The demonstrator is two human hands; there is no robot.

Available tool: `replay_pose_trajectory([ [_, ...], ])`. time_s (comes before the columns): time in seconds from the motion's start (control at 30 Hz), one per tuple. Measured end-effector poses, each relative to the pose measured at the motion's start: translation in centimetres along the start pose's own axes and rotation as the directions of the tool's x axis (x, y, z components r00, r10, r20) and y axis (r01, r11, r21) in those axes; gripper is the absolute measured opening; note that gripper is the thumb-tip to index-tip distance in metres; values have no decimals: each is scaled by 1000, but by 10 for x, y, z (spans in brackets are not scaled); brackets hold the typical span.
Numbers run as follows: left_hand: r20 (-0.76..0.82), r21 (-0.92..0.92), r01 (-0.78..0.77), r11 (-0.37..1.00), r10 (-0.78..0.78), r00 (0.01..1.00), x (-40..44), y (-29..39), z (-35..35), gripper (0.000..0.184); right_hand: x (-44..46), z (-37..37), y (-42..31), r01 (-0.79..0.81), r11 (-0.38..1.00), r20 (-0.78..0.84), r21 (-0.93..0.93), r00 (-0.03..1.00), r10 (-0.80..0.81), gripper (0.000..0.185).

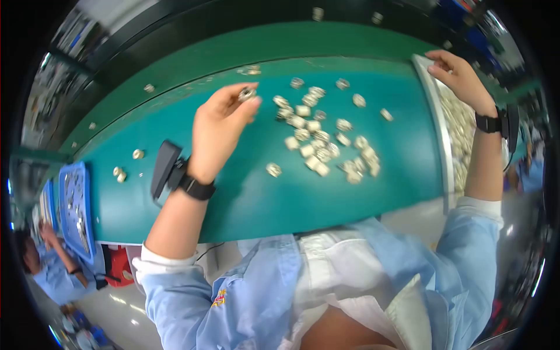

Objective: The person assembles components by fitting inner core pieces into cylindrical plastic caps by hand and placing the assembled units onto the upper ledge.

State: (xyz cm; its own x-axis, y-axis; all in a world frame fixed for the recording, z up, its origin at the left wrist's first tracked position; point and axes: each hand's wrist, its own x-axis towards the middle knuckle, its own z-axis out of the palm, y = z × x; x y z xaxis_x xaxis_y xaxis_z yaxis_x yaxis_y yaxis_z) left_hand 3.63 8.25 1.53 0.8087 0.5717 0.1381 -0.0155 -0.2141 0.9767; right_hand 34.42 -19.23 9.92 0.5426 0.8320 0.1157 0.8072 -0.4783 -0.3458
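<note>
My left hand (220,125) is raised over the green work surface, thumb and fingers pinched on a small round cream-and-metal part (247,93). Its exact kind is too small to tell. To the right of that hand lies a loose cluster of similar cream cylindrical parts (319,135), some upright, some on their sides. My right hand (462,79) hovers by the far end of a metal-rimmed tray (438,119) at the right. Its thumb and fingers are apart, with nothing visible between them. Many pale parts (458,125) fill this tray, too blurred to make out singly.
A blue tray (88,219) with small metal pieces stands at the left end of the green table (245,213). Stray parts (138,154) lie on the left side. Beyond a low ledge, a dark strip (280,38) runs along the back. Another person (61,262) sits at far left.
</note>
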Motion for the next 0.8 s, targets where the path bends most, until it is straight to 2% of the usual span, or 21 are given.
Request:
replay_pose_trajectory([
  [0.07, 99, 83, 62, 995, -70, 993, -23, 4, 5, 26, -60, -7, 31, -204, 973, -56, -104, 978, 199, 36],
  [0.2, 143, -28, 106, 994, -101, 985, -64, -4, 22, 25, -169, 13, 127, -490, 840, -256, -232, 864, 433, 36],
  [0.3, 183, -41, 106, 994, -96, 978, -85, 4, 34, 25, -196, 37, 138, -573, 814, -191, -97, 813, 550, 35],
  [0.4, 210, 0, 63, 998, -61, 976, -100, 1, 47, 26, -190, 52, 117, -447, 893, -185, -49, 883, 432, 38],
  [0.5, 190, -21, 53, 998, -49, 981, -114, 4, 66, 26, -179, 56, 102, -541, 838, -149, -68, 836, 528, 41],
  [0.53, 174, -71, 76, 995, -62, 983, -119, 5, 71, 26, -178, 63, 107, -528, 846, -256, -82, 831, 494, 32],
  [0.63, 147, -105, 63, 992, -47, 988, -130, 8, 82, 27, -174, 57, 97, -574, 818, -165, -33, 810, 562, 31],
  [0.67, 161, -95, 71, 993, -55, 985, -132, 7, 81, 29, -175, 59, 106, -522, 850, -186, -73, 844, 502, 27],
  [0.77, 175, -47, 50, 998, -41, 984, -136, 5, 82, 31, -181, 67, 127, -460, 888, -253, 24, 856, 450, 25],
  [0.8, 164, -112, 65, 992, -46, 985, -137, 5, 84, 31, -183, 64, 126, -458, 889, -254, -16, 862, 439, 24],
])
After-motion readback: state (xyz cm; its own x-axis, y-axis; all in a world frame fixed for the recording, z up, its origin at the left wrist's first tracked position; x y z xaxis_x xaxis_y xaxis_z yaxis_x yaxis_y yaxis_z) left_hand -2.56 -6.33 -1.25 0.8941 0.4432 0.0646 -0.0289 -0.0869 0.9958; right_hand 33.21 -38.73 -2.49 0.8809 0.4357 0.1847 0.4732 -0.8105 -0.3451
